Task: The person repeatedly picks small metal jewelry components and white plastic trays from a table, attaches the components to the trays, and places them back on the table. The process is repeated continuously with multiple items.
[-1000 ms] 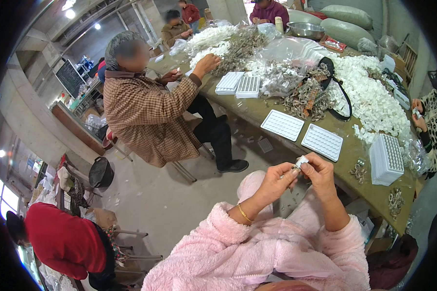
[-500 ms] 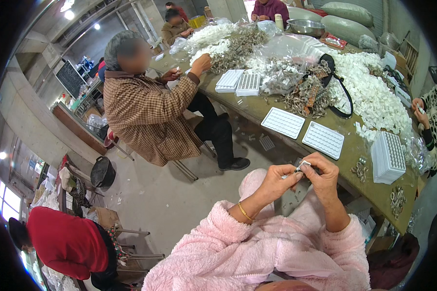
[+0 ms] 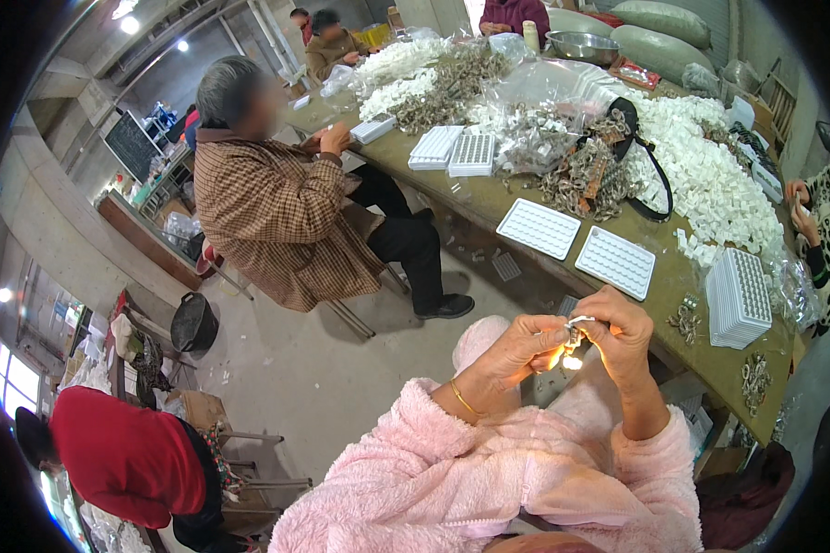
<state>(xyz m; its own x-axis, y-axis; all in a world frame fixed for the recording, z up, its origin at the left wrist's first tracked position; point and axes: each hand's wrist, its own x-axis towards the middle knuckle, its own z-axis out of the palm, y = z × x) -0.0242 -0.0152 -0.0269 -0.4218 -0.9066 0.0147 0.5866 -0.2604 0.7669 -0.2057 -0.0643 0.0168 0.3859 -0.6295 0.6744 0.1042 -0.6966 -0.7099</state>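
Observation:
My left hand [image 3: 529,348] and my right hand [image 3: 620,334] meet in front of my lap, fingertips pinched together. Between them is a small white piece [image 3: 581,320], too small to name exactly. A bright warm light [image 3: 572,363] shines just under it and colours the fingers orange; its source is partly hidden by them. Both hands hover short of the table edge. Closest to them on the table lie two shallow white trays with rows of recesses, a left one [image 3: 539,229] and a right one [image 3: 615,264].
The green table [image 3: 682,318] carries a stack of white trays [image 3: 739,300], a heap of white pieces [image 3: 715,175], tangled metal parts [image 3: 576,189] and a black strap [image 3: 657,184]. A co-worker in a checked coat [image 3: 267,203] sits at left; others work around the table.
A bright warm light has come on between my fingers. My hands have barely shifted. The co-worker in the checked coat has drawn the hands back, and a white tray now shows beside them.

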